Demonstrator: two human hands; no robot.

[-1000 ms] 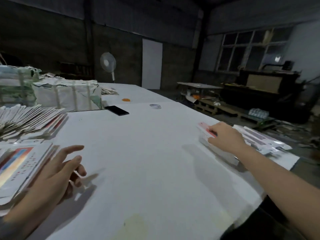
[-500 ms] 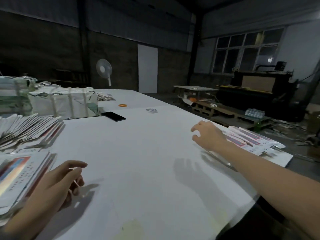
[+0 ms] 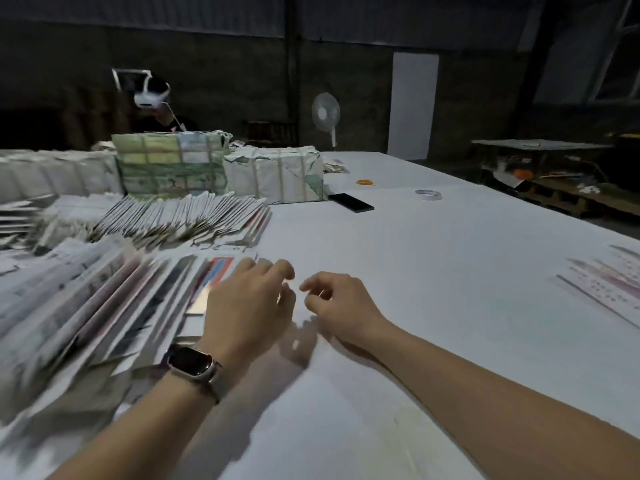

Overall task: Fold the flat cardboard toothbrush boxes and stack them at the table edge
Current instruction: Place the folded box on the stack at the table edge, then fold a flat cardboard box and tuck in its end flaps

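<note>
A fanned pile of flat cardboard toothbrush boxes lies at the left of the white table. My left hand, with a watch on its wrist, hovers at the pile's right edge over a red and blue flat box, fingers loosely curled, holding nothing. My right hand sits just to its right above bare table, fingers loosely curled and empty. A stack of folded boxes lies at the table's right edge.
More fanned flat boxes lie behind the pile. Strapped bundles stand at the back left, with a black phone, a tape roll and an orange ring beyond. A person with a headset sits behind the bundles.
My right hand left the folded stack at the right edge and came across to the middle beside my left hand. The view swung left, and my left hand moved onto the flat pile's edge.
</note>
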